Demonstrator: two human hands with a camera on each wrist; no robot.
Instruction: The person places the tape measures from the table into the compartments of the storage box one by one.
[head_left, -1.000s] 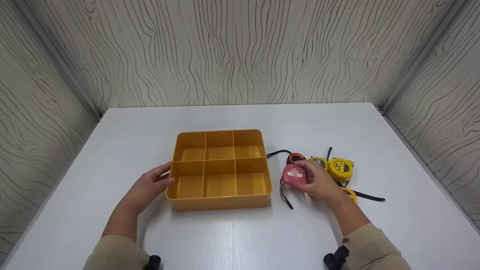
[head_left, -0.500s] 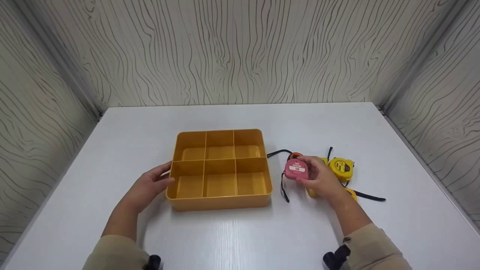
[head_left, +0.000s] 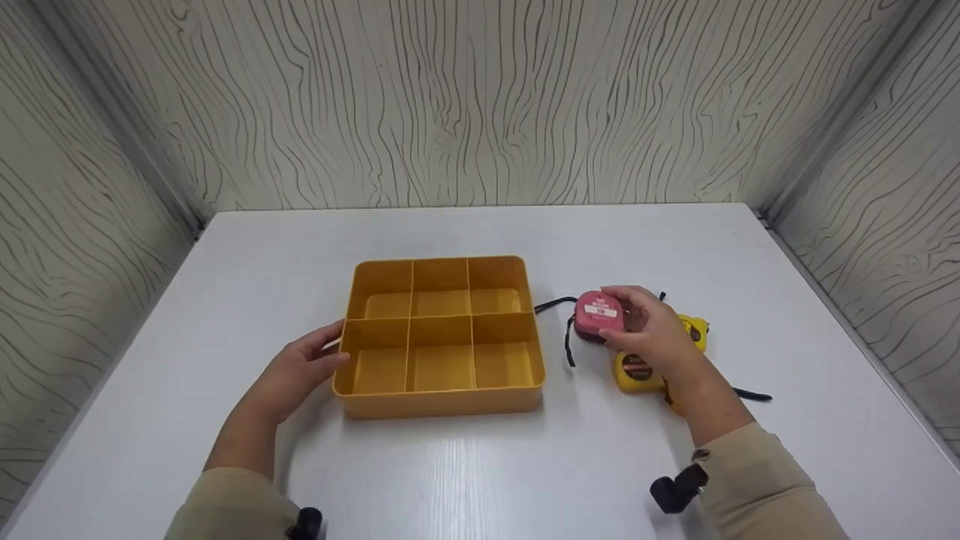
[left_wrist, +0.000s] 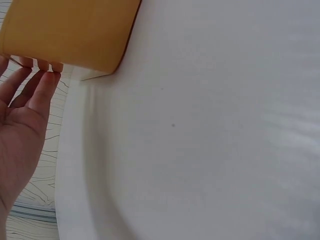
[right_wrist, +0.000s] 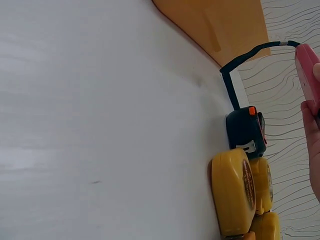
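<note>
Holding a pink tape measure (head_left: 598, 313) up off the table (head_left: 450, 480), just to the right of the box (head_left: 442, 405), label turned upward. Pinched at its right side by the right hand (head_left: 658, 330), thumb at the near edge and fingers at the far one, probably so as to leave the label uncovered and the strap (head_left: 571, 349) free to dangle on the other side. Curled only as far as needed to span the casing, by the look of it (only a sliver of hand and casing visible from the right wrist).

Over at the box, resting the left hand (head_left: 296, 367) against the left wall, thumb near the rim, fingers almost straight and parted from the thumb. Spread wide, touching rather than gripping; likely there to steady the box against sliding, though impossible to tell how hard it presses.

Beneath the pink casing, standing on the table in the right wrist view, a dark tape measure (right_wrist: 242, 130), masked from above. Close by, bunched together, several yellow tape measures (head_left: 636, 373), partly covered by the right hand and forearm. Gathered on that side perhaps for easy reach, just as the box, divided into six compartments, seems placed midway for access from both sides.
</note>
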